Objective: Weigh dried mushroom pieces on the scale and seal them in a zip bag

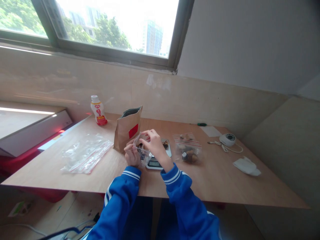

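Note:
My left hand [131, 154] and my right hand [154, 142] are both closed on a small clear zip bag [141, 150] with dark pieces inside, held just above the near edge of a small digital scale [157, 162]. The right hand pinches the bag's top, while the left grips its side. A few dark pieces lie on the scale's platform [166, 144]. A brown paper pouch [127, 129] with a red label stands open just behind my hands.
A heap of empty clear zip bags [85, 154] lies at left. Filled zip bags [187, 149] lie right of the scale. A small drink bottle [98, 110], a white round device with cable [227, 139], crumpled tissue [247, 166] and a green pen [202, 124] are on the wooden table [225, 186].

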### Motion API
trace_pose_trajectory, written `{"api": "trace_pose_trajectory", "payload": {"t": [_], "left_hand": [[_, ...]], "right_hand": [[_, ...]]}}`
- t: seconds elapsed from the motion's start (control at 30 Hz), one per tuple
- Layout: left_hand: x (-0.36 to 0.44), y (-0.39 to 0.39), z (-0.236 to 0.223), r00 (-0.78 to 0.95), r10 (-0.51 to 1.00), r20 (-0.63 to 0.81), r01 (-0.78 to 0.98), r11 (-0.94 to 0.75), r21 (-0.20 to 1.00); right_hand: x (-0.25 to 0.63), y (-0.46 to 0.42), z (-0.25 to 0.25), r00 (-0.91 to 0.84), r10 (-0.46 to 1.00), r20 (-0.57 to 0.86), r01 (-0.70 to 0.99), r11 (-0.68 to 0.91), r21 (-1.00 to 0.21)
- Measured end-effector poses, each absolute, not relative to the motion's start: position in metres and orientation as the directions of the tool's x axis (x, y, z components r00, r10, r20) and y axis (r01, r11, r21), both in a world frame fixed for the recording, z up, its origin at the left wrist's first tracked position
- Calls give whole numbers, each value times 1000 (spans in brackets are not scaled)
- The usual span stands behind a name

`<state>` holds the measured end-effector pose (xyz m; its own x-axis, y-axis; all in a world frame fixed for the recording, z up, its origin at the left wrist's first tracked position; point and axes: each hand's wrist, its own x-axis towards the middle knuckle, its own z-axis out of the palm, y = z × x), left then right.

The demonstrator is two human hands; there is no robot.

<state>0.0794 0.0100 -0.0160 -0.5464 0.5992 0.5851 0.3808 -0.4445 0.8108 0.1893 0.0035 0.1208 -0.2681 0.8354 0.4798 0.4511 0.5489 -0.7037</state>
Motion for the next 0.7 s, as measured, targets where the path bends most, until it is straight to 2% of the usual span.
{"api": "trace_pose_trajectory", "payload": {"t": [0.13,0.2,0.27,0.37,0.47,0.63,0.7], "left_hand": [[79,9,-15,-574,564,594,422,-418,805],[79,8,-14,-584,560,587,425,-405,810],[79,7,-14,-592,559,580,423,-397,815],[80,6,-12,-600,556,576,416,-398,818],[81,6,-10,-602,550,579,409,-410,815],[80,6,-8,-597,555,580,400,-420,814],[80,7,-8,-585,571,576,389,-426,817]], "right_hand": [[199,4,118,-150,843,517,382,532,-756],[212,10,114,-58,842,536,426,507,-749],[227,20,103,-36,848,528,533,464,-708],[242,37,79,-219,881,419,738,431,-520],[244,45,59,-340,886,316,805,448,-389],[238,42,62,-302,891,340,820,425,-384],[238,39,74,-193,890,413,768,399,-501]]}}
